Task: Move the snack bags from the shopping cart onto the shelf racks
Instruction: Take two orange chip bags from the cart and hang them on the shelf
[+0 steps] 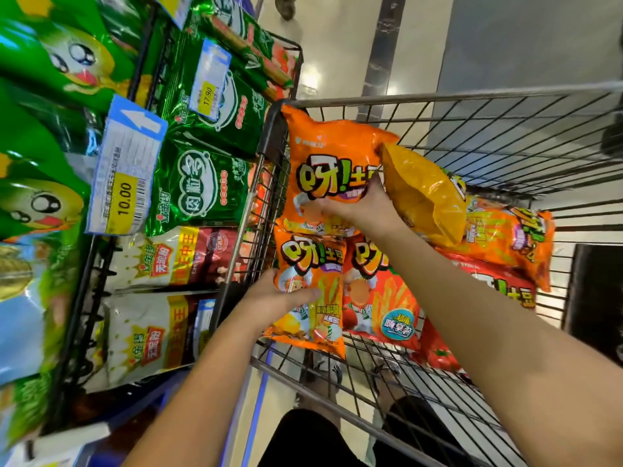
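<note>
Head view. The step in hand looks like lifting orange bags out of the cart toward the racks on the left.

The left hand grips the lower bag at its left edge, thumb across the printed face and the other fingers hidden behind. The right hand is curled round the bottom of the upper bag, which stands against the cart's far-left corner. Whether it also holds the yellow bag just to its right, I cannot tell.

To do this well, I would raise each bag clear of the cart's rim before swinging left. I would hold it by the sealed edges, not the puffed middle, since the contents would likely crush. The racks are crowded with green bags, so a free slot needs picking first.

The bags are glossy orange foil pillows, air-filled, with bold cartoon lettering and a chef figure; I judge them light and slippery. The lower bag lies near-left in the cart, overlapping a red bag on its right. More bags lie further right.
</note>
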`<state>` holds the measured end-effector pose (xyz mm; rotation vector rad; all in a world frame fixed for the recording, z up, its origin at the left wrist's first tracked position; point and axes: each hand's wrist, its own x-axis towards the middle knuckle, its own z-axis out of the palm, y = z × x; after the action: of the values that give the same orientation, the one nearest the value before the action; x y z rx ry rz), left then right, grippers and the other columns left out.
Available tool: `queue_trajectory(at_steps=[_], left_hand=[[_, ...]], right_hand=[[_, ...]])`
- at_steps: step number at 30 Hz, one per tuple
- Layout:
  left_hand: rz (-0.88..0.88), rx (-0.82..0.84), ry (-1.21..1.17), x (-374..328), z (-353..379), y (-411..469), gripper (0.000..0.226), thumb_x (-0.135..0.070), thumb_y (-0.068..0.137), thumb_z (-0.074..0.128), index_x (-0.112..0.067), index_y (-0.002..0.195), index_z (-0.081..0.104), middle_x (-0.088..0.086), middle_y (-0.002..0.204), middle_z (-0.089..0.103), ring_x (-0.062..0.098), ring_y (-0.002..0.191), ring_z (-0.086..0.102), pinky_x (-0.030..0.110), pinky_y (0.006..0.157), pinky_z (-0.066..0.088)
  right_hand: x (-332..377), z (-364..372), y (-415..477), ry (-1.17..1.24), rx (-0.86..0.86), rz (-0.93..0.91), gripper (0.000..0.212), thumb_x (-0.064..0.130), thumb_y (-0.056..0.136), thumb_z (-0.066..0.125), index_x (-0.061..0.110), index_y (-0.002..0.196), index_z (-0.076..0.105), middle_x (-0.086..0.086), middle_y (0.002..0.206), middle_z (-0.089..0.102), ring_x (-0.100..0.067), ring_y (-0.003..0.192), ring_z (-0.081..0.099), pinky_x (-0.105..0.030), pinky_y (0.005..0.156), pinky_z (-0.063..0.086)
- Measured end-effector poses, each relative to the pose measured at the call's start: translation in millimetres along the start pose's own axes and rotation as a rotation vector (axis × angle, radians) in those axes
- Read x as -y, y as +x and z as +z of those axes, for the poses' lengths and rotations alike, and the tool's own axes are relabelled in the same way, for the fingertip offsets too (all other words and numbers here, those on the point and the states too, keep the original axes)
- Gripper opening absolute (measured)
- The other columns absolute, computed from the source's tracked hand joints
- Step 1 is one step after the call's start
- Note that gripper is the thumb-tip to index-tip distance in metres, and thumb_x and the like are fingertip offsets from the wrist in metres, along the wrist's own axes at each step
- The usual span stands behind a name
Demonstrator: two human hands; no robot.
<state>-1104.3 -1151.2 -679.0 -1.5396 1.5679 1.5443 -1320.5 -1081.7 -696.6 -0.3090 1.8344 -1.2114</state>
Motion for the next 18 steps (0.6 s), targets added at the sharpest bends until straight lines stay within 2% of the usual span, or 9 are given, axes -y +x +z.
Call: queue_trajectory(at_steps=[3,5,7,9,12,14,15,17,18], left_hand=[[-0.01,-0.008,0.019,-0.6,1.4,-3.1,0.116,-0.056,0.074,0.086,-0.021,0.163,0.021,0.004,0.163,0.036,0.027,0.143,0.044,0.033,0.099,0.039],[-0.043,-0.023,0.023,-1.5,2.0,-4.5,0.116,-0.057,0.071,0.088,-0.02,0.161,0.025,0.003,0.16,0.04,0.027,0.141,0.045,0.035,0.101,0.041],[-0.043,-0.048,0.065,-1.9,2.0,-6.7,0.122,-0.067,0.058,0.091,-0.021,0.157,0.036,0.001,0.154,0.048,0.026,0.134,0.052,0.038,0.104,0.045],[-0.044,-0.042,0.072,-4.6,3.1,-10.4,0.123,-0.071,0.048,0.092,-0.022,0.15,0.044,0.002,0.146,0.055,0.025,0.125,0.058,0.04,0.104,0.049],[-0.053,-0.051,0.039,-7.5,7.0,-16.7,0.094,-0.048,0.072,0.091,-0.016,0.148,0.045,0.0,0.142,0.055,0.019,0.114,0.054,0.033,0.093,0.042],[-0.069,-0.048,0.049,-10.1,9.8,-28.4,0.076,-0.045,0.076,0.09,-0.017,0.136,0.052,-0.007,0.124,0.056,0.014,0.102,0.053,0.03,0.092,0.039],[-0.071,-0.057,0.064,-9.1,10.5,-29.7,0.082,-0.053,0.067,0.092,-0.02,0.132,0.055,-0.007,0.122,0.059,0.013,0.101,0.056,0.03,0.095,0.042],[-0.034,-0.064,0.077,-8.2,12.2,-33.0,0.116,-0.069,0.046,0.094,-0.02,0.142,0.051,-0.003,0.136,0.061,0.018,0.115,0.06,0.035,0.103,0.047],[-0.003,-0.059,0.066,-12.6,13.3,-40.3,0.113,-0.063,0.051,0.095,-0.019,0.143,0.049,-0.002,0.141,0.058,0.019,0.118,0.058,0.035,0.103,0.046]], right_hand=[[10.7,-14.9,-17.4,-0.012,-0.045,-0.067,0.081,0.033,0.075,0.091,0.032,0.137,0.04,0.031,0.111,0.052,0.025,0.092,0.052,0.004,0.076,0.037],[19.1,-25.9,-30.7,-0.011,-0.082,-0.1,0.084,0.037,0.075,0.09,0.03,0.141,0.04,0.027,0.116,0.053,0.018,0.1,0.052,0.004,0.076,0.035],[25.2,-38.0,-42.5,0.006,-0.1,-0.116,0.092,0.041,0.074,0.09,0.028,0.148,0.037,0.024,0.122,0.053,0.008,0.107,0.053,-0.002,0.081,0.037],[32.7,-50.5,-57.4,0.011,-0.086,-0.101,0.091,0.043,0.074,0.089,0.031,0.147,0.036,0.032,0.116,0.051,0.02,0.097,0.051,0.001,0.076,0.037],[37.3,-71.8,-78.2,-0.002,-0.068,-0.093,0.079,0.04,0.08,0.085,0.038,0.138,0.033,0.039,0.105,0.043,0.034,0.078,0.046,0.007,0.061,0.035],[42.8,-82.5,-93.2,-0.011,-0.044,-0.069,0.077,0.043,0.082,0.082,0.041,0.138,0.03,0.041,0.1,0.038,0.024,0.082,0.048,0.004,0.061,0.037],[44.2,-88.3,-99.9,-0.002,-0.031,-0.059,0.076,0.044,0.082,0.082,0.04,0.138,0.031,0.042,0.101,0.038,0.019,0.085,0.048,0.001,0.065,0.039],[47.4,-96.3,-110.6,0.036,-0.02,-0.05,0.085,0.049,0.079,0.082,0.034,0.147,0.032,0.039,0.112,0.044,0.008,0.101,0.053,-0.007,0.078,0.043],[45.9,-100.6,-113.3,0.048,-0.018,-0.034,0.083,0.05,0.079,0.082,0.036,0.144,0.032,0.038,0.115,0.044,0.005,0.106,0.053,-0.015,0.087,0.042]])
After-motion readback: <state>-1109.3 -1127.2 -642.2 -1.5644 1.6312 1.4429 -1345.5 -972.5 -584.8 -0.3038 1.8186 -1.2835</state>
